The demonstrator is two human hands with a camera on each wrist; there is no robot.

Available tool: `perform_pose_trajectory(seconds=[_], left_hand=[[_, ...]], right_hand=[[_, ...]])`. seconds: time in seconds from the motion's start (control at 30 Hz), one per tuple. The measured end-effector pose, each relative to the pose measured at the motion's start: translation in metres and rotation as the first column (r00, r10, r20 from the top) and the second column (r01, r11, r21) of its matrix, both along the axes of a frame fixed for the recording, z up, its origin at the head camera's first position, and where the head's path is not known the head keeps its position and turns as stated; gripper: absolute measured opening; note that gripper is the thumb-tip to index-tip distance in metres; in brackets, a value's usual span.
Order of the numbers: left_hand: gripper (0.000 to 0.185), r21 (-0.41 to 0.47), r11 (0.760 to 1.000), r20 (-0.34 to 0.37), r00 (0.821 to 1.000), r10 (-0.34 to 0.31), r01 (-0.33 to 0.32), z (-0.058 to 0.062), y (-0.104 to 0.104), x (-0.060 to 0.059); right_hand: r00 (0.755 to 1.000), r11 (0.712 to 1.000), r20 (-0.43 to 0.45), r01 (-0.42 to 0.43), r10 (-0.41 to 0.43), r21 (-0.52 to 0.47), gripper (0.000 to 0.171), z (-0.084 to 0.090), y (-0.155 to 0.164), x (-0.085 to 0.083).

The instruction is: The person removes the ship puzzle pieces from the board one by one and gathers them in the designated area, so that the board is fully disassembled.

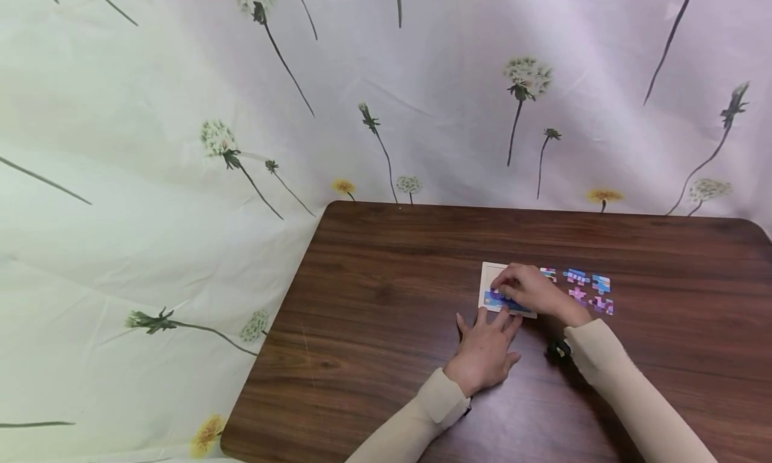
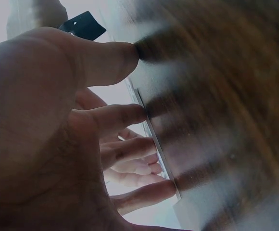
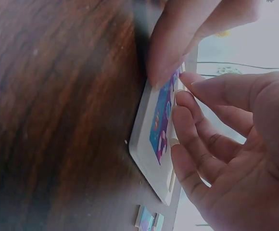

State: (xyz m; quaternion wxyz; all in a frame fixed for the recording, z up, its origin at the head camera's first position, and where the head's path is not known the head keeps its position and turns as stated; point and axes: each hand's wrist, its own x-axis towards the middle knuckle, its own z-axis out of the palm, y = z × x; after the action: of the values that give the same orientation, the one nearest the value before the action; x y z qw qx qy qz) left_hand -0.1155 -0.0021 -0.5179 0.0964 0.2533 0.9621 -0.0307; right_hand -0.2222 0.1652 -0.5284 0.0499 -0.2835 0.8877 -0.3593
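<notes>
A shallow white puzzle tray (image 1: 490,271) lies on the table, with blue and purple jigsaw pieces (image 3: 161,113) fitted along its near side. My left hand (image 1: 484,352) is spread flat, its fingertips touching the tray's near edge. Over the tray, my right hand (image 1: 531,290) has its fingers bent, and the fingertips rest on the purple part of the row. No piece shows lifted between them. The right hand hides much of the tray's inside in the head view.
To the right of the tray lie several loose jigsaw pieces (image 1: 577,295), blue, pink and purple. The brown wooden table (image 1: 374,302) meets a white floral cloth (image 1: 434,114) at its far side. A dark wrist device (image 1: 559,350) sits below the right wrist.
</notes>
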Motion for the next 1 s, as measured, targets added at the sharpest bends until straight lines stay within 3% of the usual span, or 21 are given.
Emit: perform_pose_trajectory(seconds=[0.8, 1.0], left_hand=[[0.065, 0.015, 1.0, -0.006, 1.0, -0.018, 0.018, 0.0019, -0.0005, 0.0016], [0.065, 0.024, 0.999, -0.011, 1.0, -0.021, 0.021, 0.0027, -0.0004, 0.001]], right_hand=[[1.0, 1.0, 0.014, 0.006, -0.006, 0.012, 0.013, -0.0037, -0.0007, -0.0017], [0.999, 1.0, 0.053, 0.007, -0.007, 0.001, 0.012, -0.0014, -0.0006, -0.0025]])
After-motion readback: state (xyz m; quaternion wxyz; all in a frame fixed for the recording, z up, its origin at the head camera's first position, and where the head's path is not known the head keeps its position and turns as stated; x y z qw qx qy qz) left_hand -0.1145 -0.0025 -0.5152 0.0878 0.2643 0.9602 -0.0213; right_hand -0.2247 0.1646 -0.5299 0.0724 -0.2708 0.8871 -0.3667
